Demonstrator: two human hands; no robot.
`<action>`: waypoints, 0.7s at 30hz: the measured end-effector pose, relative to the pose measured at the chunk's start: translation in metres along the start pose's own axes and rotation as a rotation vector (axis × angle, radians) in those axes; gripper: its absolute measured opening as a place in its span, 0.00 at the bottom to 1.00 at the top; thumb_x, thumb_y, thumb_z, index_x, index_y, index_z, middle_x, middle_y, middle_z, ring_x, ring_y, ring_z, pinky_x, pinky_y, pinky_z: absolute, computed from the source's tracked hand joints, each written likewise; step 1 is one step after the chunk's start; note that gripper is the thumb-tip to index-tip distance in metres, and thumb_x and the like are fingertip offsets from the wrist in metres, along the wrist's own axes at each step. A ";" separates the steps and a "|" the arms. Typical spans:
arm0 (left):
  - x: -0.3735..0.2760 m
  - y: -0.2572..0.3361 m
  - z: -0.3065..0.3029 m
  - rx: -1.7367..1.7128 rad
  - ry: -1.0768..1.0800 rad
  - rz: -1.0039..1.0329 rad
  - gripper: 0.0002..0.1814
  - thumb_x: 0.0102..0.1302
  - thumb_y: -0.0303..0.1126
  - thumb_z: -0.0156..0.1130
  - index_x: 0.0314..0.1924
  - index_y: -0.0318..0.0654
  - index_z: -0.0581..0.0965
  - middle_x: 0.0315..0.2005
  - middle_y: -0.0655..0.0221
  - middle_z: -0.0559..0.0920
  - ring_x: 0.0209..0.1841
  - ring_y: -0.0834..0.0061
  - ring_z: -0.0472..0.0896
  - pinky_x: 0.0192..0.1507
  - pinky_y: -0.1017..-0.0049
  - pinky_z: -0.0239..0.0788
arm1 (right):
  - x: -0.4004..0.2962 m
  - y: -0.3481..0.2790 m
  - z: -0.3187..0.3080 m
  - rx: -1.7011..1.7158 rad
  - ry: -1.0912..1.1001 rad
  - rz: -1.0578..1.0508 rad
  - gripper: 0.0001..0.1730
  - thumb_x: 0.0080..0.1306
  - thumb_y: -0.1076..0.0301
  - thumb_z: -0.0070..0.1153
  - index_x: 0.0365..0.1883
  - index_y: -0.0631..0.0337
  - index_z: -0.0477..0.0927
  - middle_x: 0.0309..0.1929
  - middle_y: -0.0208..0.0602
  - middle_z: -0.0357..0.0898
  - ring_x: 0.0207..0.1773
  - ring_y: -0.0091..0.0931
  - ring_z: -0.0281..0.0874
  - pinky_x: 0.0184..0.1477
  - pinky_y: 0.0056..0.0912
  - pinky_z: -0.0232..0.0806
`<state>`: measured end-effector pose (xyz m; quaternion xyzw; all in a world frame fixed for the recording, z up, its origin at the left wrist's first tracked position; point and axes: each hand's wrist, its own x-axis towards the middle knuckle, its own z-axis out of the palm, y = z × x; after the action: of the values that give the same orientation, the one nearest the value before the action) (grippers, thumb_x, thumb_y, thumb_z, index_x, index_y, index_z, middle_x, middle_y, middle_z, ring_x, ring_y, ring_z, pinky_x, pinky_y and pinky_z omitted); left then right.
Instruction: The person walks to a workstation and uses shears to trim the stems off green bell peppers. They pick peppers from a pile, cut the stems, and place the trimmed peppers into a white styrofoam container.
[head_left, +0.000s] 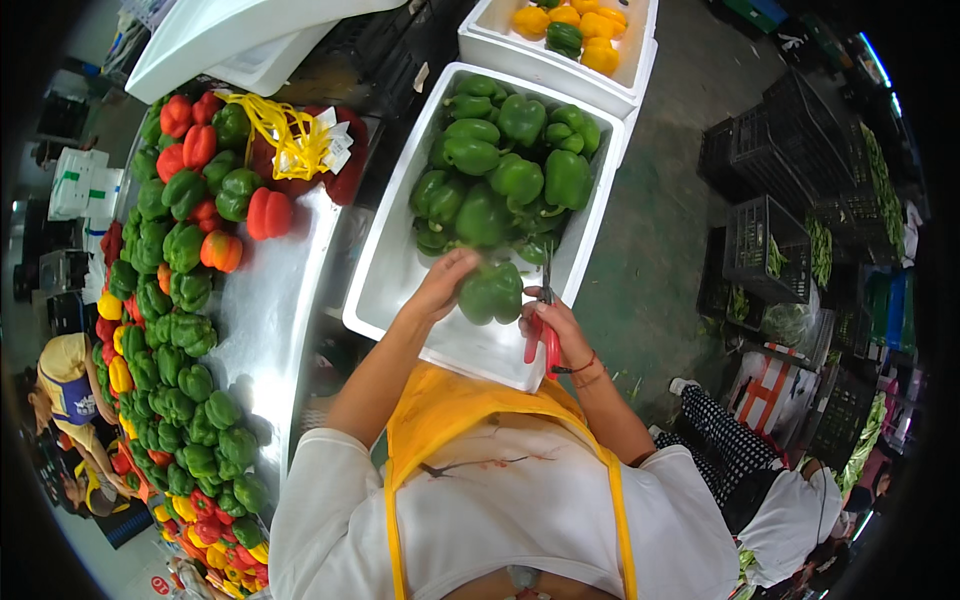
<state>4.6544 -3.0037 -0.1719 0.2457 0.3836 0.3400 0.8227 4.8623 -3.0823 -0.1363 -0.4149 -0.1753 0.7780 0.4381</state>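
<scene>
My left hand (444, 283) holds a green bell pepper (491, 294) over the near end of a white foam box (390, 285). In my right hand (564, 330) are red-handled pruning shears (550, 322), their narrow blades pointing away from me, just right of that pepper. Whether the blades are parted cannot be made out. Several green bell peppers (484, 214) fill the far and middle part of the box, and its white floor shows at the near end.
On my left, a metal table (259, 300) carries a long heap of green, red and yellow peppers (172, 330) and yellow mesh netting (277, 131). Another foam box (544, 56) with yellow peppers stands beyond. Black crates (765, 247) and a person in checked trousers (727, 442) are at right.
</scene>
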 end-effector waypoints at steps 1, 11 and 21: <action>0.000 -0.001 0.003 -0.051 0.008 0.031 0.16 0.62 0.40 0.57 0.44 0.36 0.72 0.40 0.68 0.76 0.43 0.76 0.74 0.46 0.76 0.68 | 0.001 0.000 0.001 -0.005 0.027 0.005 0.20 0.63 0.64 0.47 0.52 0.62 0.64 0.33 0.33 0.71 0.32 0.22 0.70 0.33 0.23 0.65; -0.025 -0.021 0.017 -0.134 -0.134 -0.068 0.48 0.48 0.54 0.67 0.64 0.44 0.54 0.56 0.62 0.66 0.57 0.67 0.67 0.58 0.64 0.60 | 0.002 -0.015 0.002 -0.121 0.067 0.040 0.23 0.61 0.62 0.50 0.52 0.62 0.64 0.35 0.33 0.71 0.34 0.21 0.72 0.34 0.23 0.66; -0.043 0.019 0.039 0.904 0.048 0.289 0.53 0.38 0.39 0.73 0.63 0.37 0.54 0.56 0.56 0.66 0.57 0.62 0.67 0.57 0.70 0.59 | -0.015 -0.007 -0.004 -0.872 0.062 -0.204 0.30 0.56 0.60 0.56 0.53 0.68 0.65 0.34 0.34 0.72 0.34 0.22 0.72 0.37 0.23 0.66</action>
<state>4.6578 -3.0291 -0.1165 0.6220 0.4741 0.2554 0.5685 4.8733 -3.0914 -0.1271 -0.5643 -0.5136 0.5716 0.3019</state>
